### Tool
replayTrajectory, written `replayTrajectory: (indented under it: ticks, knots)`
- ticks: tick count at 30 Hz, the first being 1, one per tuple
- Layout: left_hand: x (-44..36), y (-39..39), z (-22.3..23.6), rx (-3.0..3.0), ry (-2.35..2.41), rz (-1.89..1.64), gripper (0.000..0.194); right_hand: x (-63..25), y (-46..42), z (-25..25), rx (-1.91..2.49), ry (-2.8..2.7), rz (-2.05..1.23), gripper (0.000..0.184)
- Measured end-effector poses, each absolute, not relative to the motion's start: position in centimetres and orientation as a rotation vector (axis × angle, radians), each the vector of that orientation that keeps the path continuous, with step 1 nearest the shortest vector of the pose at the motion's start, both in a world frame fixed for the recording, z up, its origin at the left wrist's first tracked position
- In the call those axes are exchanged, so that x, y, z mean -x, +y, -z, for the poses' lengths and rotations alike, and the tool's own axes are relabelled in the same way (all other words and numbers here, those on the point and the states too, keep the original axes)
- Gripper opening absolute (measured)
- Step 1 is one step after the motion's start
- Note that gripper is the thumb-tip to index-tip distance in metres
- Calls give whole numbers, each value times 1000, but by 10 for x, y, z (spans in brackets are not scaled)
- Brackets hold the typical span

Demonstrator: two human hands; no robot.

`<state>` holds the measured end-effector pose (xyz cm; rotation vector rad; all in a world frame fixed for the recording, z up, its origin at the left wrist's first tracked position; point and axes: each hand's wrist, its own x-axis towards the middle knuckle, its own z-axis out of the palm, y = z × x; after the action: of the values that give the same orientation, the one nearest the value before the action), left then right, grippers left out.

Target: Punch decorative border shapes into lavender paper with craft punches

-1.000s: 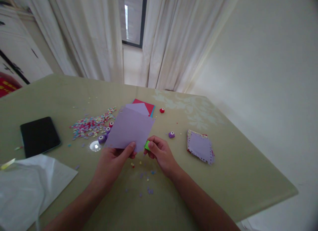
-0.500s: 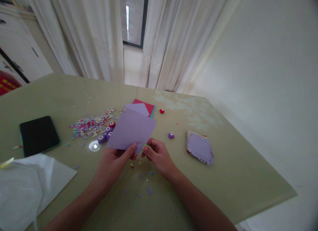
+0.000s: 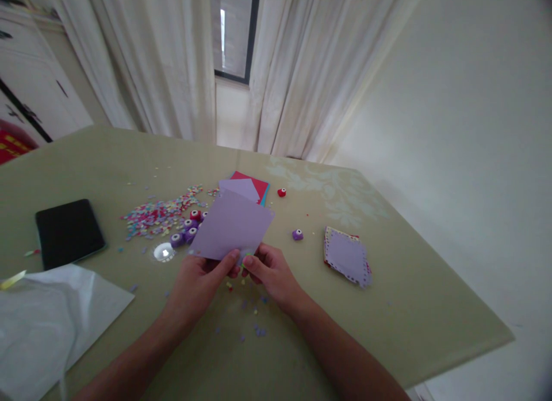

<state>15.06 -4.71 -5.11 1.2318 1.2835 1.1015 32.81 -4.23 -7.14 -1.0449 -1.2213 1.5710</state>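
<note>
My left hand (image 3: 204, 280) pinches a square sheet of lilac paper (image 3: 233, 226) by its near edge, thumb on top. My right hand (image 3: 269, 272) is closed at the sheet's near right corner, with a small bright green object (image 3: 246, 258) between thumb and fingers. Most of that object is hidden, so its exact kind does not show. Beneath the hands, tiny confetti pieces (image 3: 259, 332) lie scattered. Beyond the sheet sit more lilac paper (image 3: 239, 187) and red paper (image 3: 261, 188).
Left lie a confetti heap (image 3: 157, 217), purple and red pieces with white eye-like tops (image 3: 176, 239), a clear dome (image 3: 164, 252), a black tablet (image 3: 69, 234) and a white bag (image 3: 90, 297). Right are a purple piece (image 3: 297, 234), a red piece (image 3: 282, 192) and hole-edged papers (image 3: 347, 257).
My right hand has shifted slightly left along the sheet's near corner with the green object. The sheet has tilted slightly; my left hand keeps its hold.
</note>
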Motion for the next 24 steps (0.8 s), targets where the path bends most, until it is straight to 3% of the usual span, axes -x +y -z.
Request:
replayTrajectory:
  ticks: [9, 24]
  knots:
    - [-153, -47, 50, -1194, 1276, -1122, 29, -322, -45, 66, 974, -1158, -1619, 52]
    - [-149, -47, 45, -1175, 1293, -1142, 30, -345, -31, 69, 987, -861, -1454, 61]
